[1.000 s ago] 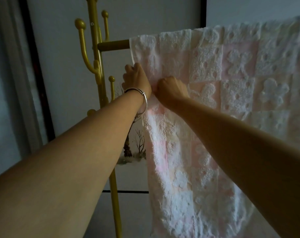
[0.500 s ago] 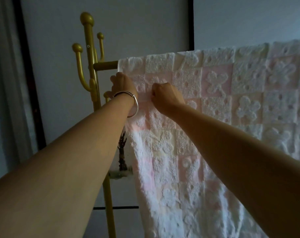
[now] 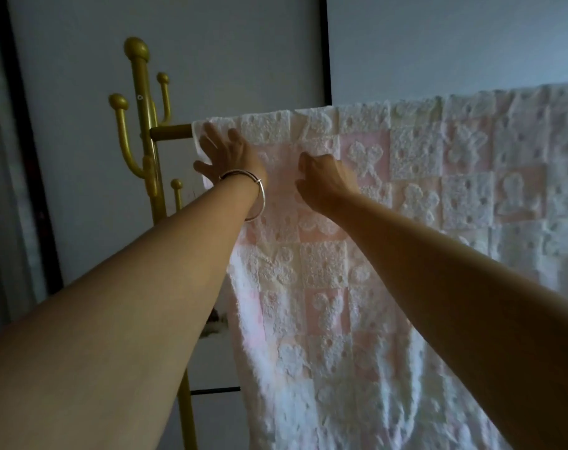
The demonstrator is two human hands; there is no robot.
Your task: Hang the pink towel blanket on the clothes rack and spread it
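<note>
Pink towel blanket (image 3: 406, 196) under splayed left hand (image 3: 230, 157) (flat), right hand (image 3: 325, 180) pinching it.

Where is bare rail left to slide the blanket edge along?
Only a short bare stub of rail shows, between the gold post and the pink towel blanket. Rightward the blanket covers it; left hand and right hand crowd that corner.

Your two hands, left hand (image 3: 232, 155) and right hand (image 3: 323, 180), one pink towel blanket (image 3: 406, 222) under them, one gold clothes rack (image 3: 143, 131) left of them, one bracelet (image 3: 248, 193) on your left wrist.

Nubby terry blanket (image 3: 422, 177), glossy metal rack (image 3: 140, 102)
</note>
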